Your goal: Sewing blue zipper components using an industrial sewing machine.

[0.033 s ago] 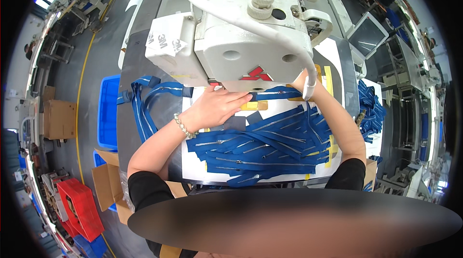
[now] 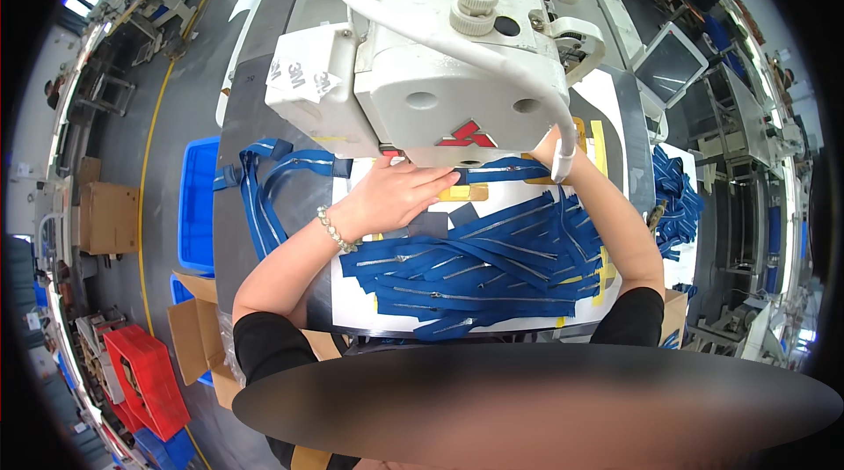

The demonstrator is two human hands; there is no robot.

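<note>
A white sewing machine head (image 2: 475, 65) hangs over the work and hides part of it. Beneath its front edge a blue zipper strip (image 2: 501, 173) with metal teeth lies crosswise. My left hand (image 2: 396, 195), a beaded bracelet at its wrist, rests with fingers stretched flat at the strip's left part. At the strip's right end is my right hand (image 2: 549, 152), its fingers mostly hidden by the machine and its white hose. Closer to me spreads a pile of blue zippers (image 2: 475, 272). Dark grey fabric pieces (image 2: 428, 224) lie between the pile and my left hand.
More joined zippers (image 2: 255, 197) trail off the table's left side, near a blue bin (image 2: 199, 206). Another zipper heap (image 2: 673, 202) sits at the right beside a screen (image 2: 671, 64). An open cardboard box (image 2: 195, 329) and red crate (image 2: 148, 380) stand lower left.
</note>
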